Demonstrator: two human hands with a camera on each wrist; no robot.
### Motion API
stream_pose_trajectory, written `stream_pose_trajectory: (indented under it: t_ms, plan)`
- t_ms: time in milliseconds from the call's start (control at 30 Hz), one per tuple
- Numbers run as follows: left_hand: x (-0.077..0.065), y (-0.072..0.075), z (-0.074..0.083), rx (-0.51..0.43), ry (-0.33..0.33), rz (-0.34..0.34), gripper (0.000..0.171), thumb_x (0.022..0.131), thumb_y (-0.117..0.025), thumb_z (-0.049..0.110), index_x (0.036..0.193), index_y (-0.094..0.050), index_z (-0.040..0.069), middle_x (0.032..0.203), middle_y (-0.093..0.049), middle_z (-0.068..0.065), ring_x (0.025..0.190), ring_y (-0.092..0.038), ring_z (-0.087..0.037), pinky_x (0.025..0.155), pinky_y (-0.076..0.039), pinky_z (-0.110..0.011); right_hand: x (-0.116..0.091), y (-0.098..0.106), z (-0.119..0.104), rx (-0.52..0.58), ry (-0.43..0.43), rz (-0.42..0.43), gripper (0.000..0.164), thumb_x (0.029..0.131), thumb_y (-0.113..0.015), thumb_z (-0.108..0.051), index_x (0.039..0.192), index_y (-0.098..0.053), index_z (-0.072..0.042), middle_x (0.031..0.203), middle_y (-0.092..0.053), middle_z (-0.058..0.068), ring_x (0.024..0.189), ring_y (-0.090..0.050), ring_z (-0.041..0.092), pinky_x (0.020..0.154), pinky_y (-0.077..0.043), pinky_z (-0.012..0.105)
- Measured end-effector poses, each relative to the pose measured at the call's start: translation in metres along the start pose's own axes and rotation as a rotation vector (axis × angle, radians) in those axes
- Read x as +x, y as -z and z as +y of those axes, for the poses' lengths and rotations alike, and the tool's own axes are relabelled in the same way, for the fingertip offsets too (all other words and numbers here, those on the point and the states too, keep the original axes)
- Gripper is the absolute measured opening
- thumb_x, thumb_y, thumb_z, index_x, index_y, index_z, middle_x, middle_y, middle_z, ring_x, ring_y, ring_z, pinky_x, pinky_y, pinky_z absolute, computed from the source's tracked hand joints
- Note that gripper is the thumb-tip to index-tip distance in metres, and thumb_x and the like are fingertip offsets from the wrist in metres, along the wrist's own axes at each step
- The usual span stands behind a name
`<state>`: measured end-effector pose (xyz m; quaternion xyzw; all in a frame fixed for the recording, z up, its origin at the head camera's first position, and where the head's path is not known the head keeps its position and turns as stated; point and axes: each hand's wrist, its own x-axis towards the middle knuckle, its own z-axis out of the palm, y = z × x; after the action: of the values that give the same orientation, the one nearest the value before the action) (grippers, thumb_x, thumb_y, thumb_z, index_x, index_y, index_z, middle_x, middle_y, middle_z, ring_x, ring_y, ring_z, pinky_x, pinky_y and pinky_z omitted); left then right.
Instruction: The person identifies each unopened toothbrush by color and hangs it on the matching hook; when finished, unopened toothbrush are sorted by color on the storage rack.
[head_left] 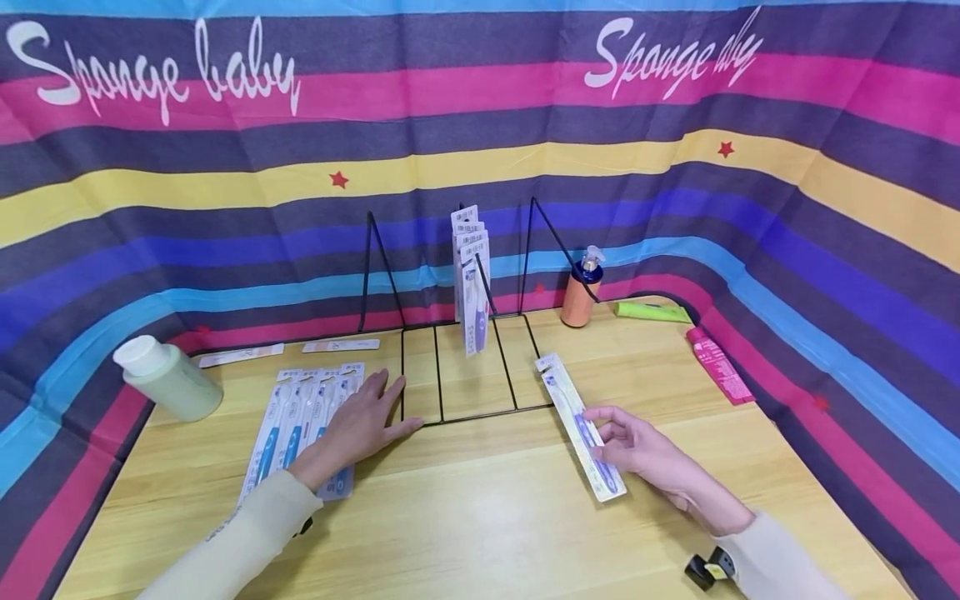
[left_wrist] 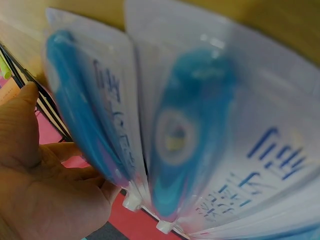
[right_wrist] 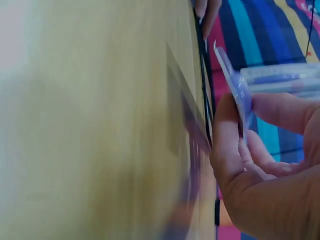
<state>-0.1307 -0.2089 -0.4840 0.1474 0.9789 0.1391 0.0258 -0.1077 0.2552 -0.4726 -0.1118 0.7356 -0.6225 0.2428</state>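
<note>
My right hand (head_left: 637,450) pinches a packaged purple toothbrush (head_left: 564,398) between thumb and fingers, just right of a black wire rack (head_left: 366,275). In the right wrist view this pack (right_wrist: 235,85) is seen nearly edge-on, raised off the wood. Several similar toothbrush packs (head_left: 472,292) hang one behind another from the rack's middle hook. My left hand (head_left: 363,421) lies with fingers spread at the rack's front left corner. Under its wrist sit several packaged blue toothbrushes (head_left: 291,433) in a fanned row, filling much of the left wrist view; the hand partly covers the rightmost.
A pale green bottle (head_left: 180,387) with a white cap leans at the left. Two thin flat packets (head_left: 341,345) lie behind the blue packs. Behind the rack's right side stands an orange pump bottle (head_left: 577,302), near a green tube (head_left: 652,312) and a pink tube (head_left: 718,365). Striped cloth surrounds the table.
</note>
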Motion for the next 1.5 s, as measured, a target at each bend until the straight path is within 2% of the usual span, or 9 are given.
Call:
stream_pose_trajectory:
  t_ms: [233,400,533,767,967,1300,1500]
  plan:
    - [-0.001,0.000,0.001,-0.002,0.002,-0.007,0.088,0.106,-0.066,0.059,0.164,-0.044,-0.002,0.166,-0.035,-0.037,0.155,-0.034,-0.054,0.118,-0.037,-0.069,-0.008,-0.033,0.005,0.136,0.168,-0.040,0.062,0.102,-0.071,0.002,0.157,-0.042,0.003,0.122,-0.065,0.022,0.108,-0.072,0.026,0.086,-0.063,0.037]
    - [-0.002,0.001,0.001,-0.007,0.006,-0.010,0.088,0.106,-0.067,0.058,0.164,-0.044,-0.003,0.166,-0.035,-0.037,0.155,-0.033,-0.055,0.119,-0.037,-0.069,-0.002,-0.056,0.004,0.075,0.367,0.037,0.059,0.101,-0.071,0.006,0.155,-0.048,0.000,0.124,-0.066,0.023,0.107,-0.070,0.023,0.089,-0.061,0.034]
    - [-0.002,0.001,0.000,-0.008,0.007,-0.010,0.088,0.106,-0.066,0.059,0.165,-0.043,-0.003,0.167,-0.034,-0.037,0.155,-0.033,-0.055,0.119,-0.036,-0.069,0.005,-0.065,-0.007,0.067,0.507,0.090,0.055,0.100,-0.068,0.012,0.151,-0.049,0.002,0.123,-0.066,0.024,0.110,-0.068,0.023,0.094,-0.061,0.034]
    - [-0.001,0.000,-0.002,0.001,0.009,-0.012,0.089,0.106,-0.065,0.061,0.165,-0.043,-0.002,0.167,-0.035,-0.037,0.154,-0.034,-0.055,0.119,-0.037,-0.069,0.015,-0.075,-0.037,0.079,0.642,0.100,0.052,0.099,-0.063,0.019,0.147,-0.049,0.004,0.123,-0.066,0.017,0.111,-0.066,0.020,0.094,-0.061,0.034]
    - [-0.001,0.001,0.000,0.003,0.000,-0.005,0.088,0.106,-0.067,0.059,0.164,-0.044,-0.003,0.166,-0.035,-0.038,0.154,-0.034,-0.055,0.118,-0.037,-0.069,0.024,-0.079,-0.050,0.033,0.661,0.094,0.049,0.101,-0.064,0.017,0.146,-0.052,0.003,0.123,-0.068,0.017,0.113,-0.067,0.020,0.091,-0.061,0.033]
    - [-0.001,0.001,0.001,0.020,-0.037,0.033,0.084,0.106,-0.069,0.055,0.161,-0.048,-0.004,0.162,-0.040,-0.039,0.151,-0.039,-0.055,0.116,-0.041,-0.068,0.032,-0.089,-0.047,0.043,0.645,0.069,0.047,0.101,-0.065,0.016,0.145,-0.053,0.002,0.126,-0.068,0.022,0.115,-0.068,0.021,0.093,-0.062,0.036]
    - [-0.001,0.001,0.000,0.011,-0.027,0.025,0.086,0.106,-0.068,0.056,0.162,-0.046,-0.005,0.163,-0.038,-0.039,0.152,-0.037,-0.055,0.117,-0.040,-0.068,0.035,-0.092,-0.046,0.035,0.611,0.081,0.048,0.101,-0.066,0.013,0.145,-0.053,0.001,0.126,-0.067,0.024,0.115,-0.068,0.022,0.094,-0.062,0.036]
